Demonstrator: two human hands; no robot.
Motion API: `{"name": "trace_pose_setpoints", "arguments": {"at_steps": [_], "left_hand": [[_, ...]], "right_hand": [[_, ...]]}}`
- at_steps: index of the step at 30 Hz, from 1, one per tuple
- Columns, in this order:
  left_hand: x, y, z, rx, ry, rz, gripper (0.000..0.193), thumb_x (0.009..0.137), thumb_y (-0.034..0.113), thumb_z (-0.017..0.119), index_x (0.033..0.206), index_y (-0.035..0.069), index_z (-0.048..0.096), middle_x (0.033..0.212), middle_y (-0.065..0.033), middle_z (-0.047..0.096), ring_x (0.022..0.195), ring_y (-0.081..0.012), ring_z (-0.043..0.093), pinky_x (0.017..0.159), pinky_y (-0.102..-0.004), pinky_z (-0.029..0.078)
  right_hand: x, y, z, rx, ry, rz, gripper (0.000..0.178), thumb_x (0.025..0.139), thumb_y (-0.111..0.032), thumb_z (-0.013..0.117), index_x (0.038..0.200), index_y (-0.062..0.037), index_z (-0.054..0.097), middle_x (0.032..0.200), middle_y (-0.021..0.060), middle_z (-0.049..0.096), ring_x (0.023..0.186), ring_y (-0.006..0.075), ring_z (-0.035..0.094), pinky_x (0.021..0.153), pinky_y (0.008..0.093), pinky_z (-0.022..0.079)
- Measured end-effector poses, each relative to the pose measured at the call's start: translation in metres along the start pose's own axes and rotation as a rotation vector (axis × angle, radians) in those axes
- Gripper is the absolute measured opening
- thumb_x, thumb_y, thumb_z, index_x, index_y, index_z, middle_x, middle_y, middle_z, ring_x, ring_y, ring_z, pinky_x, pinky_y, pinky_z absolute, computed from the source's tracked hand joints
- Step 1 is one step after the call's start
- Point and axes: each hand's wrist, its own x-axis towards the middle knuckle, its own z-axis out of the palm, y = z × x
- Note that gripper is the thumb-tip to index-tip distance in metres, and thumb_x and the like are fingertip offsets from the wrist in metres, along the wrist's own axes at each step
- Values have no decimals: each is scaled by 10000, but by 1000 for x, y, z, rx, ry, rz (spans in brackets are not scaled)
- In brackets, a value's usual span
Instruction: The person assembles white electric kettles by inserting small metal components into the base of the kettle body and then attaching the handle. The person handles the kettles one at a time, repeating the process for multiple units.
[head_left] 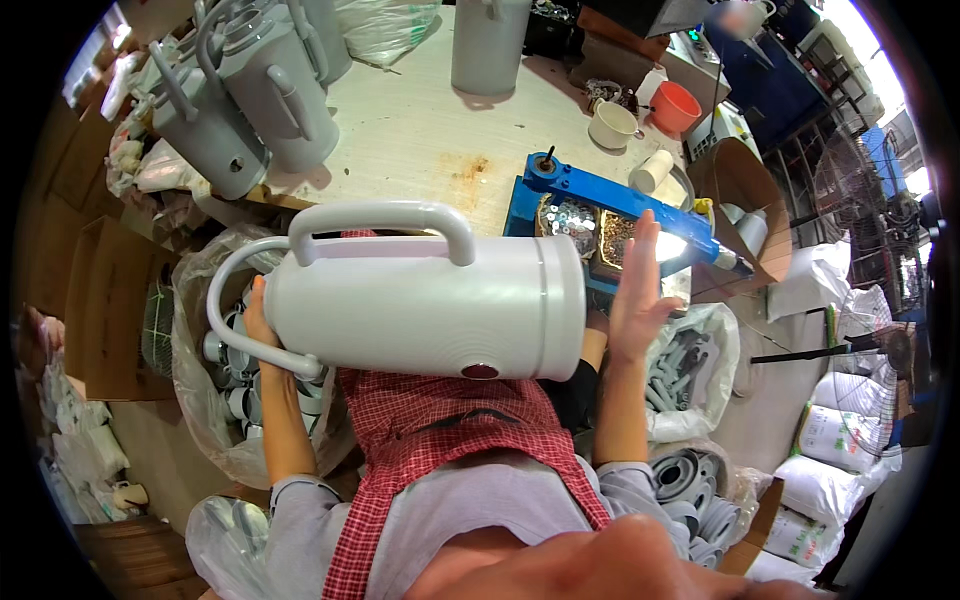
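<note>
A large pale grey jug shell (420, 310) lies on its side in front of me. It has a long handle along its upper side, a curved bail loop at its left end and a dark red oval on its lower side. My left hand (262, 318) grips its narrow left end, partly hidden behind the loop and the body. Just off the wide right end, my right hand (640, 300) is raised with fingers stretched out, holding nothing. Beyond that hand a blue arm-shaped bench fixture (630, 205) stands over trays of small metal parts (568, 222).
Grey jugs (275, 100) crowd the worktable's (400, 140) left side; another jug (490, 50) stands at the back. A cream cup (612, 125) and an orange bowl (676, 106) sit back right. Bags of grey parts (690, 370) flank me, with a cardboard box (120, 310) at left.
</note>
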Motion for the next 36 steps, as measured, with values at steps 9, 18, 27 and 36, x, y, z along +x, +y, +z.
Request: {"name": "trace_pose_setpoints", "arguments": {"at_steps": [9, 18, 27, 36], "left_hand": [[1, 1, -20, -25, 81, -40, 428, 964, 420, 535, 964, 14, 673, 839, -49, 667, 706, -130, 621, 612, -277, 487], [-46, 126, -36, 571, -122, 893, 400, 911, 199, 546, 555, 19, 517, 527, -44, 465, 488, -129, 407, 787, -354, 486], [123, 205, 101, 315, -405, 1063, 247, 955, 264, 577, 987, 21, 599, 943, -29, 605, 782, -131, 506, 796, -268, 446], [217, 48, 26, 341, -162, 591, 286, 935, 215, 595, 1143, 18, 599, 1112, -56, 583, 1019, -147, 565, 910, -295, 441]], "right_hand": [[-45, 24, -28, -496, -365, 8, 1149, 751, -868, 397, 1416, 70, 389, 1291, 218, 521, 1208, 329, 503, 1049, 447, 366], [-19, 105, 21, -921, -529, 397, 551, 955, -381, 538, 1309, 40, 509, 1098, 214, 639, 1079, 353, 605, 996, 340, 405], [87, 79, 170, -604, -245, 150, 246, 814, -186, 757, 913, -1, 629, 694, 42, 605, 665, 105, 559, 618, 279, 456], [307, 301, 181, -363, 87, -175, 318, 867, -244, 729, 699, -63, 528, 551, -11, 484, 425, 63, 430, 400, 222, 311]]}}
